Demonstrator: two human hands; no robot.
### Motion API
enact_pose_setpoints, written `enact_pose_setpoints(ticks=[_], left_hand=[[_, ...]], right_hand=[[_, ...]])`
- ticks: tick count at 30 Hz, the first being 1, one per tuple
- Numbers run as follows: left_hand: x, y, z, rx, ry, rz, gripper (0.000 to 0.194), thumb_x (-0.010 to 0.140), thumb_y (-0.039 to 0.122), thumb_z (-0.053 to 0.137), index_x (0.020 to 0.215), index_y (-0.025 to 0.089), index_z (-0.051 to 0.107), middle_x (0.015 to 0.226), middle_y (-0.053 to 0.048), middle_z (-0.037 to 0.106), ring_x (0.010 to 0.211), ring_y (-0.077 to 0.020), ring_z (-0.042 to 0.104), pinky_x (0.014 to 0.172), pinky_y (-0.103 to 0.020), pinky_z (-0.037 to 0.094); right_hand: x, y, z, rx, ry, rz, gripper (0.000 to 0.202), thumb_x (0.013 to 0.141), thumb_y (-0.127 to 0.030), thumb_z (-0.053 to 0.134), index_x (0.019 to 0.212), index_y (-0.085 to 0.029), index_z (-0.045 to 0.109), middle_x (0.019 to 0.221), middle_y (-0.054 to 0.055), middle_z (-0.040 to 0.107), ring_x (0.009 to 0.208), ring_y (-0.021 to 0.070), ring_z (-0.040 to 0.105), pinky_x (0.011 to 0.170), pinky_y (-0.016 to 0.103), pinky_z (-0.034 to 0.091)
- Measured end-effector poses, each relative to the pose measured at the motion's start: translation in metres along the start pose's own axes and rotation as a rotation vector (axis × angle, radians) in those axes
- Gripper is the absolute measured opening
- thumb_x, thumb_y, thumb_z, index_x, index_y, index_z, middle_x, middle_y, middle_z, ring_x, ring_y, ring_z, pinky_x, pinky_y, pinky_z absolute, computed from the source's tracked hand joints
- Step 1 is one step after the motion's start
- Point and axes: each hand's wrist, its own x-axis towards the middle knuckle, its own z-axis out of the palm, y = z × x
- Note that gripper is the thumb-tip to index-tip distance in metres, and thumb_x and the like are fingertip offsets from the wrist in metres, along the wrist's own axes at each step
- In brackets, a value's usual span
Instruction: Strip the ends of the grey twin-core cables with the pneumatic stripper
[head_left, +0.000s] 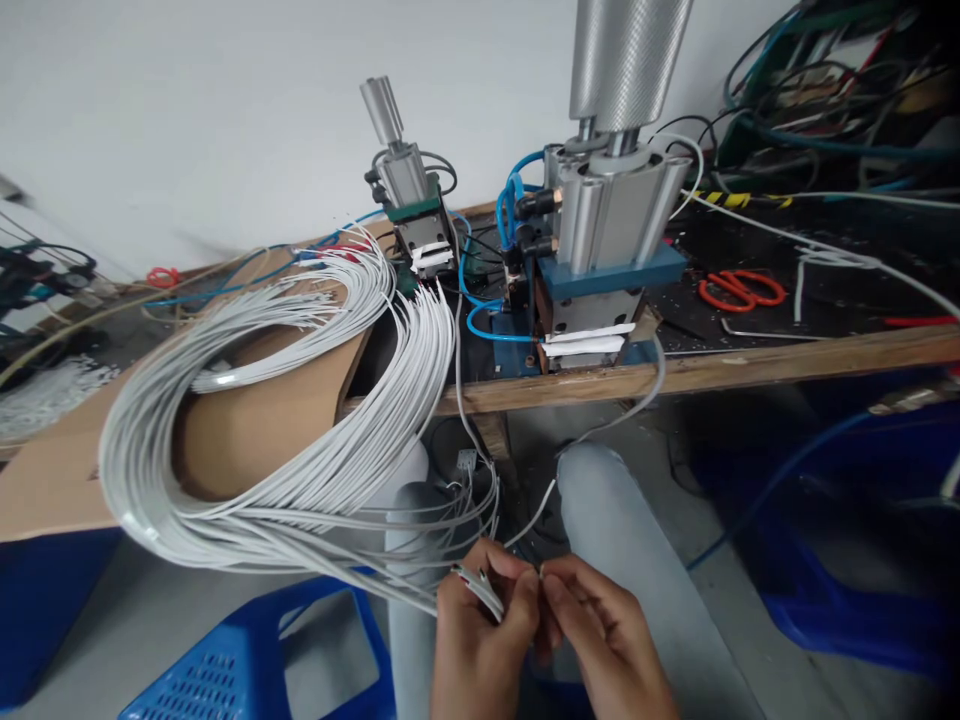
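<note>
My left hand (480,640) is closed around a few white cables (481,592), whose stripped ends stick out between thumb and fingers. Just to its right, my right hand (604,630) pinches something tiny at the tips of thumb and forefinger. The fingertips of both hands nearly meet there, and what lies between them is too small to make out. From my left hand, grey-white cables trail left into a big looped cable bundle (142,460), which lies on cardboard (52,480) and hangs over the bench edge.
Two pneumatic presses, a near one (600,220) and a farther one (409,190), stand on the wooden-edged bench (750,366). Orange-handled scissors (742,290) and a hex key lie right. A blue plastic stool (225,660) is below left. My knees are under the bench edge.
</note>
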Motion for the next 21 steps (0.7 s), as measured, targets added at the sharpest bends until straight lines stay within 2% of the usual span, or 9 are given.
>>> enact_pose_setpoints(ticks=[4, 14, 21], left_hand=[[-0.0011, -0.0017, 0.0003, -0.052, 0.023, 0.025, 0.03, 0.077, 0.039, 0.074, 0.068, 0.017, 0.057, 0.046, 0.004, 0.06, 0.038, -0.0081, 0.051, 0.04, -0.016, 0.04], [-0.0029, -0.0068, 0.0003, -0.09, 0.004, 0.029, 0.031, 0.08, 0.04, 0.073, 0.07, 0.017, 0.055, 0.045, 0.004, 0.06, 0.036, -0.0066, 0.047, 0.038, -0.015, 0.038], [-0.0002, 0.0013, 0.0011, -0.048, -0.049, -0.01, 0.028, 0.078, 0.039, 0.074, 0.074, 0.017, 0.057, 0.045, 0.006, 0.057, 0.037, -0.0069, 0.05, 0.038, -0.014, 0.04]], right_hand=[[-0.0003, -0.0002, 0.0014, 0.026, 0.027, -0.009, 0.034, 0.089, -0.049, 0.058, 0.073, -0.019, 0.061, 0.06, -0.004, 0.05, 0.056, 0.0106, 0.049, 0.054, 0.021, 0.044], [-0.0017, 0.0012, 0.0045, 0.118, 0.061, 0.036, 0.035, 0.085, -0.051, 0.061, 0.069, -0.021, 0.06, 0.056, -0.004, 0.047, 0.052, 0.0111, 0.047, 0.05, 0.023, 0.043], [-0.0012, -0.0044, 0.0027, 0.066, 0.068, 0.055, 0.037, 0.083, -0.052, 0.064, 0.07, -0.018, 0.063, 0.055, -0.004, 0.048, 0.051, 0.0098, 0.047, 0.049, 0.021, 0.043]])
